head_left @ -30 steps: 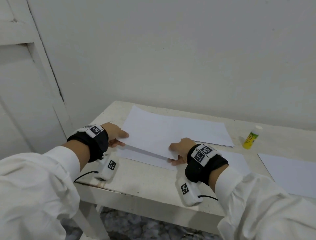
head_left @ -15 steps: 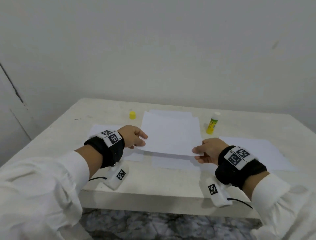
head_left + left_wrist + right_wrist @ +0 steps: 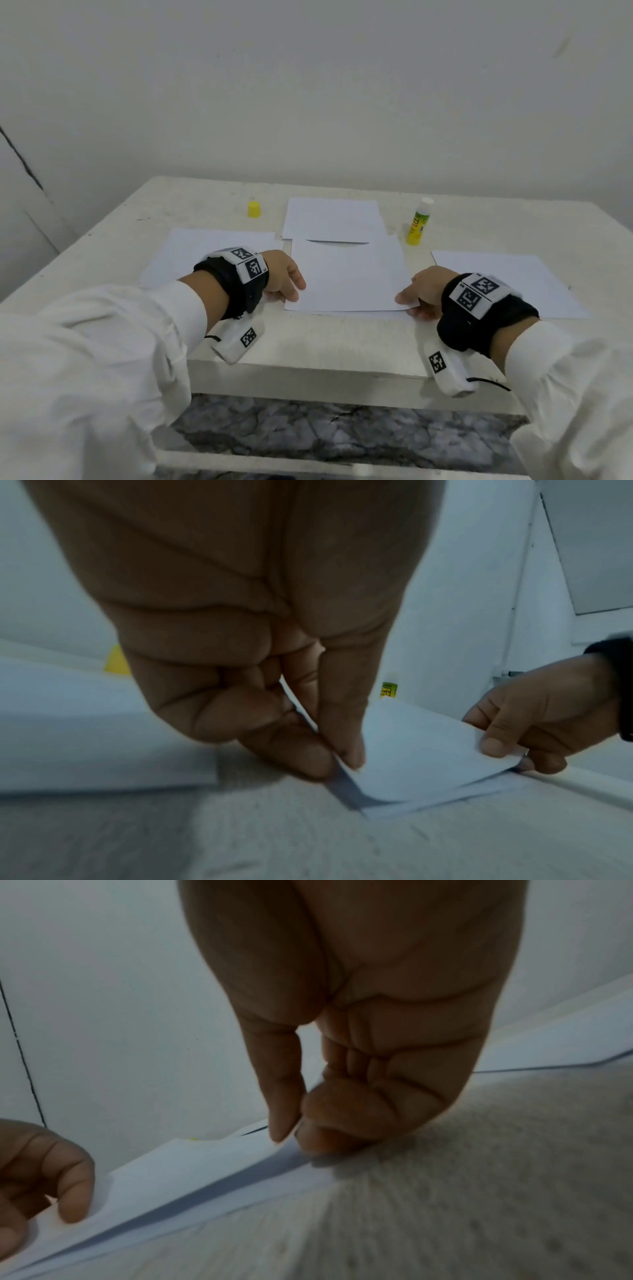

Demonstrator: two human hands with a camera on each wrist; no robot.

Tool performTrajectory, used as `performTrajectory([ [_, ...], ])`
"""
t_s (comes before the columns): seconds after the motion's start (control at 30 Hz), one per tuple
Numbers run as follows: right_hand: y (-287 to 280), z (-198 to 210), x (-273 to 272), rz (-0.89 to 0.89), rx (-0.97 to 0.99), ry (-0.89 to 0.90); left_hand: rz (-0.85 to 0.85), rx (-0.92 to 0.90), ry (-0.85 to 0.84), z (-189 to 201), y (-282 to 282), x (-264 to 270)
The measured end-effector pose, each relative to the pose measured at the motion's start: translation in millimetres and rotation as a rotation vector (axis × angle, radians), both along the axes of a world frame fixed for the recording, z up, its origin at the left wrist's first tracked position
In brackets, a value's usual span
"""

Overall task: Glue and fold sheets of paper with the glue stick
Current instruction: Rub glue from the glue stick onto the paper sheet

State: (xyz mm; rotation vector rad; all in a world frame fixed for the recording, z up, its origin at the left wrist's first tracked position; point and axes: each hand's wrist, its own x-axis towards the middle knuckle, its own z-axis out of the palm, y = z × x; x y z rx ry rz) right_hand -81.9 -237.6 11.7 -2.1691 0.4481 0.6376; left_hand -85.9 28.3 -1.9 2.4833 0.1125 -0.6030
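Folded paper (image 3: 347,274) lies at the middle of the white bench (image 3: 329,346), its upper flap doubled toward the person and its near edge lifted a little off the layer beneath. The left hand (image 3: 282,274) pinches the near left corner between thumb and fingers (image 3: 291,745), and the right hand (image 3: 423,291) pinches the near right corner the same way, fingers (image 3: 329,1123) under and thumb on top. Behind it rests another sheet (image 3: 332,217), with the uncapped glue stick (image 3: 418,222) upright just right of that, its yellow cap (image 3: 254,209) to the left, and more sheets on both sides.
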Motion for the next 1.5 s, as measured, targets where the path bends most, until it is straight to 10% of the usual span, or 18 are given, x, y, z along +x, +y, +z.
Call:
performTrajectory([
  [1.5, -0.9, -9.2, 8.3, 0.042, -0.061, 0.026, 0.036, -0.156, 0.058, -1.7, 3.3, -2.9],
])
